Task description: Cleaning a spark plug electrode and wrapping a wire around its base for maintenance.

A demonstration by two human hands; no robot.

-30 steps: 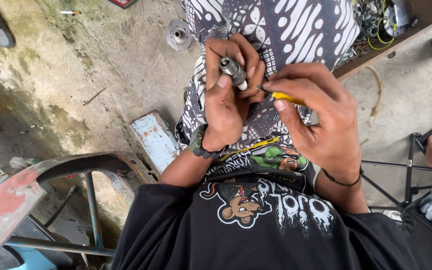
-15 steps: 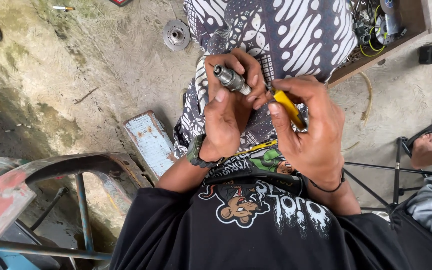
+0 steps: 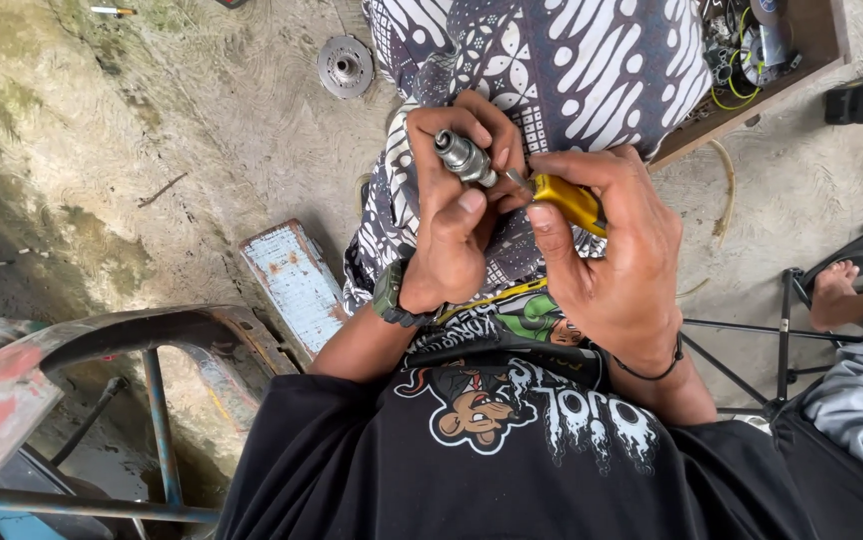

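The tool's tip now meets the plug, which the left hand grips steady; right hand fingers pinch the yellow tool (probing its end).

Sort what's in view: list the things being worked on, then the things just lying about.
In hand:
left hand holding a small metal part
right hand holding a yellow-handled tool

Lying about:
round metal disc
rusty painted block
wooden box of wires
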